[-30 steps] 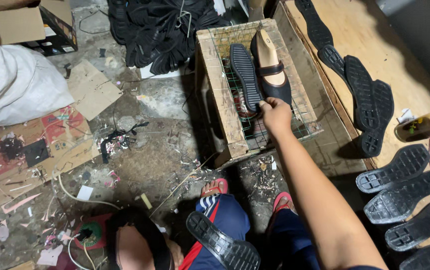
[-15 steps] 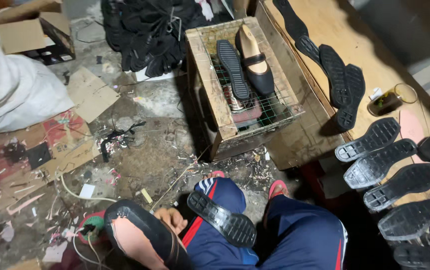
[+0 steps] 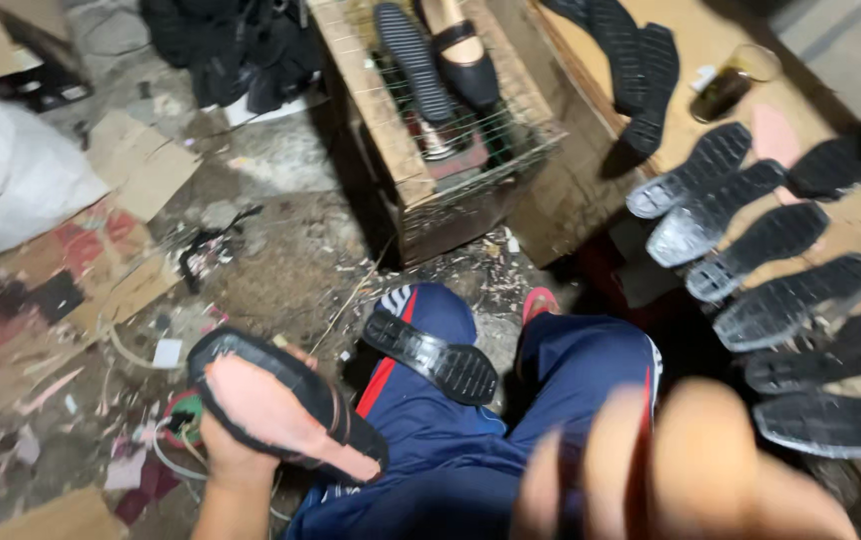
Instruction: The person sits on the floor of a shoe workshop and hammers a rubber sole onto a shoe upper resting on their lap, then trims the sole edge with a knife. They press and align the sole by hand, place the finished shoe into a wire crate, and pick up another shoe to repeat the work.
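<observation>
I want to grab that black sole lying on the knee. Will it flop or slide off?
The black sole looks thin and flat, so it would probably bend when lifted by one end. Its ridged tread probably grips, but it rests loosely across the blue trouser leg, so a nudge might tip it off.

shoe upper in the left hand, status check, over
Left hand grips pink-lined shoe upper. Right hand blurred, close to the camera, seemingly empty. Black sole on knee.

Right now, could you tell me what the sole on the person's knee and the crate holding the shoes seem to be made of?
The sole on the knee looks like black moulded rubber, matt, with a ridged tread. The crate looks like raw, unpainted wood, with pale, rough planks, and a wire mesh rack, probably metal, on top.
</observation>
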